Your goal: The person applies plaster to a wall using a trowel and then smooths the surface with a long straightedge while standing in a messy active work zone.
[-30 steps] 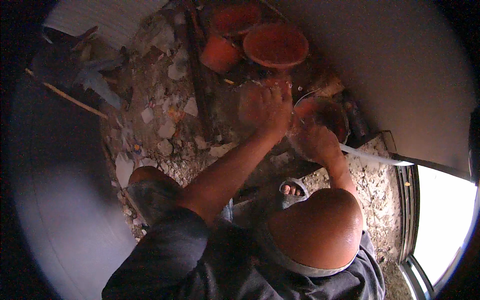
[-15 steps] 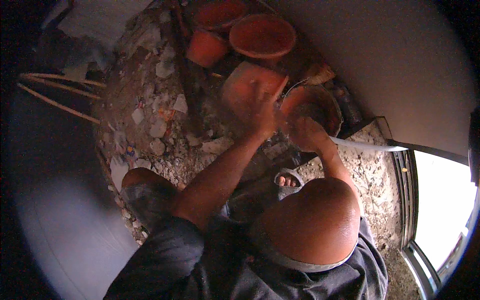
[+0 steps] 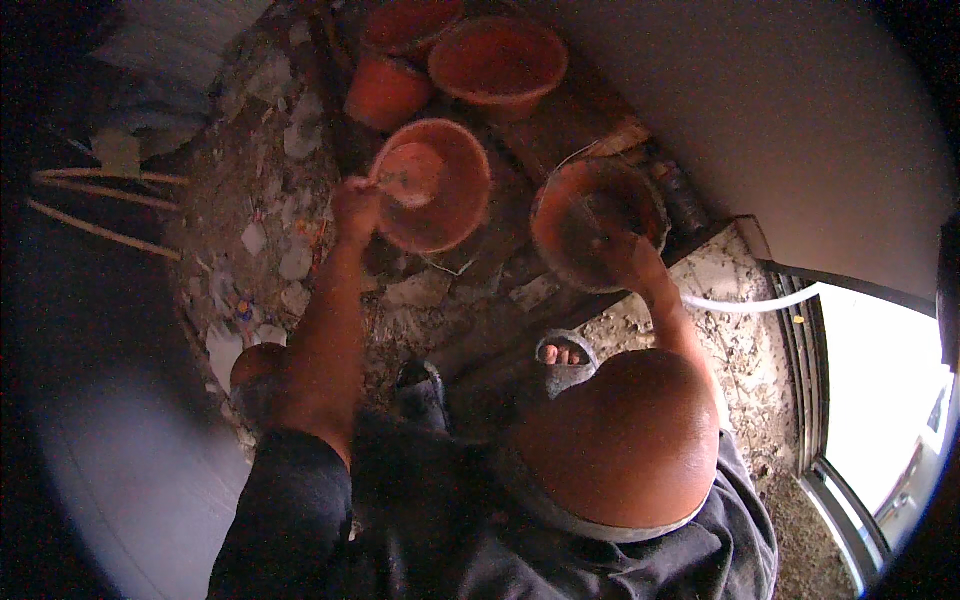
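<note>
Closed round the left rim of an orange bucket [image 3: 462, 200], my left hand [image 3: 357, 208] holds it with its mouth turned up toward me. A paler round patch shows inside it. Over the near right rim of a second, darker bucket [image 3: 548, 235], my right hand [image 3: 630, 262] reaches in. Its fingers sink into the shadow there, and what they grip, if anything, is not clear. A white hose [image 3: 755, 303] runs from the right to just beside my right wrist; its end is hidden.
More orange buckets stand at the back, one a wide tub [image 3: 500, 58], another a smaller pail [image 3: 388, 92]. Rubble and scraps [image 3: 290, 240] litter the ground at left. A grey panel [image 3: 760, 130] slopes along the right, above a bright opening [image 3: 880, 390]. My sandalled foot [image 3: 565, 358] is close below.
My left hand has swung left with the orange bucket, which has turned from showing its side and base to showing its mouth. My right hand stays at the darker bucket.
</note>
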A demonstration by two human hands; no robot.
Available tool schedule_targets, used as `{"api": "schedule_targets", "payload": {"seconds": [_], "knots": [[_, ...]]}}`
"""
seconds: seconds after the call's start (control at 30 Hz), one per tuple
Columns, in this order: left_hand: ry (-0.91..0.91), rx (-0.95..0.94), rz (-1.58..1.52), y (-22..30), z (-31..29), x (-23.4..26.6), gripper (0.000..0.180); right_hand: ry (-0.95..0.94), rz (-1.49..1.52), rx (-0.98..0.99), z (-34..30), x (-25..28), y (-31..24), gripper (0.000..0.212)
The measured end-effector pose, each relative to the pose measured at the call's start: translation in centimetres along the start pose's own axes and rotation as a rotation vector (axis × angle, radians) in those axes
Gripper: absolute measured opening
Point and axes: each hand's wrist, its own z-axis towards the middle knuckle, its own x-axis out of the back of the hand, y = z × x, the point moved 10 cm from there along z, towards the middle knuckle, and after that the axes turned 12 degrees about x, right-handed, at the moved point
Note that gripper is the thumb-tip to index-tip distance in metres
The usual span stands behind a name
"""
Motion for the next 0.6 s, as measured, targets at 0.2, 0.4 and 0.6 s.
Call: {"api": "schedule_targets", "payload": {"seconds": [0.2,0.4,0.6], "knots": [[-0.3,0.401,-0.579,-8.9,-3.5,1.4,0.029,-0.197,0.121,-0.673,-2.7,0.3,-0.5,0.042],[-0.454,0.278,-0.461,-0.9,-0.7,4.9,0.04,-0.048,-0.002,-0.544,-6.1,1.0,1.6,0.034],[-0.038,-0.421,0.461,7.0,-4.8,9.9,0.036,-0.091,-0.2,-0.642,-7.3,-0.1,0.8,0.032]]}}
